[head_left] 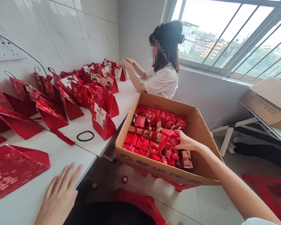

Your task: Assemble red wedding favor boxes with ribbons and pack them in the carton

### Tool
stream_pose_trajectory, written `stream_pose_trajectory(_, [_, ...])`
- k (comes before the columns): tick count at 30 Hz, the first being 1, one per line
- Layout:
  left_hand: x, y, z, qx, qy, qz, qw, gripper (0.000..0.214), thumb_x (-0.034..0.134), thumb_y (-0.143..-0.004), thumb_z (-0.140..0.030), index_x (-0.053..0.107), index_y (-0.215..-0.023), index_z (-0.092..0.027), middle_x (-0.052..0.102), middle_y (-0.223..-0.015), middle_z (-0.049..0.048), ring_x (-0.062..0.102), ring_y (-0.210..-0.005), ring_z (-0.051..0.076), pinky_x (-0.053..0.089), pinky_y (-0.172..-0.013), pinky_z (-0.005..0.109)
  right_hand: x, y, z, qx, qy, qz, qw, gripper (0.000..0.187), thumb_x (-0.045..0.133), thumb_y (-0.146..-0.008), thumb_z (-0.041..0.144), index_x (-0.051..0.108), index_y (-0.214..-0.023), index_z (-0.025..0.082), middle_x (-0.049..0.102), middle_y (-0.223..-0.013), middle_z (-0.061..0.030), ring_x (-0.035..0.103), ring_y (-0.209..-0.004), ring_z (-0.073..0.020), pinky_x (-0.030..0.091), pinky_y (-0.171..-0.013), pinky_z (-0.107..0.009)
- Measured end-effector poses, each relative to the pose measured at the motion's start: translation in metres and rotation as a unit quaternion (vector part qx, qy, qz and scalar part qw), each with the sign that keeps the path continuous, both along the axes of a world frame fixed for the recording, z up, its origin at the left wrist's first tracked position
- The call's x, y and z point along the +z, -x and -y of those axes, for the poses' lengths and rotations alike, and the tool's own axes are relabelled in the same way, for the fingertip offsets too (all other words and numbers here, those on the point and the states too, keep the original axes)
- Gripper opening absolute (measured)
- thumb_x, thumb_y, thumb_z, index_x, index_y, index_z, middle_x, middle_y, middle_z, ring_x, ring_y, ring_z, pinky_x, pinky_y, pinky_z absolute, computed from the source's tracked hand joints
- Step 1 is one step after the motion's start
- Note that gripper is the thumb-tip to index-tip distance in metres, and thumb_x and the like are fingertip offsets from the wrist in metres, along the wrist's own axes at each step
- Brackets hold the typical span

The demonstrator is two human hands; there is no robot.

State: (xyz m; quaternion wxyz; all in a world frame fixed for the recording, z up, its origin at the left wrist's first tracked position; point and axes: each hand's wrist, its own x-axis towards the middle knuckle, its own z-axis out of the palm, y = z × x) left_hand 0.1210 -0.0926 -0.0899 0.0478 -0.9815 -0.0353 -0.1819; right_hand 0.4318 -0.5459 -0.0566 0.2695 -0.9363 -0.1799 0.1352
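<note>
My right hand reaches into an open cardboard box, its fingers closed on a red gift box tied with ribbon. Beneath and around it, many small red gift boxes are packed in rows, some with cream printed tags. My left hand lies flat on the white table near its edge, fingers stretched out and holding nothing. Closest to that hand is a large red printed gift box at the left.
Tent-shaped red gift boxes crowd the table along the wall. A black hair tie lies on the tabletop. Across from me a co-worker handles red boxes. Folded cardboard rests at the right, and a red stool stands below.
</note>
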Motion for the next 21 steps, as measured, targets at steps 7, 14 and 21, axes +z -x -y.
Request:
stream_pose_trajectory(7, [0.006, -0.002, 0.003, 0.005, -0.064, 0.016, 0.998, 0.073, 0.034, -0.085, -0.011, 0.002, -0.149, -0.025, 0.048, -0.138, 0.0149, 0.05, -0.121, 0.033, 0.037, -0.099, 0.048, -0.051, -0.009, -0.13, 0.101, -0.061, -0.016, 0.993, 0.099, 0.08, -0.05, 0.033, 0.034, -0.134, 0.009, 0.042, -0.132, -0.0217, 0.056, -0.112, -0.0326, 0.046, -0.095, -0.045])
stream_pose_trajectory(14, [0.003, 0.0, 0.006, 0.027, -0.08, 0.043, 0.996, 0.077, 0.038, -0.079, -0.003, 0.013, -0.149, -0.024, 0.052, -0.136, 0.0106, 0.053, -0.12, 0.028, 0.036, -0.1, 0.043, -0.094, -0.006, -0.197, 0.089, -0.064, -0.005, 0.994, 0.095, 0.077, -0.054, 0.03, 0.032, -0.135, 0.011, 0.047, -0.129, -0.0211, 0.046, -0.124, -0.0334, 0.035, -0.105, -0.046])
stream_pose_trajectory(21, [0.004, -0.002, 0.016, 0.101, -0.033, 0.01, 0.994, 0.069, 0.038, -0.07, 0.006, 0.049, -0.13, -0.025, 0.053, -0.137, 0.0036, 0.051, -0.124, 0.022, 0.043, -0.101, 0.04, -0.091, -0.005, -0.207, 0.09, -0.017, -0.001, 0.996, 0.095, 0.073, -0.053, 0.028, 0.034, -0.137, 0.009, 0.051, -0.127, -0.0207, 0.047, -0.124, -0.0355, 0.039, -0.101, -0.045])
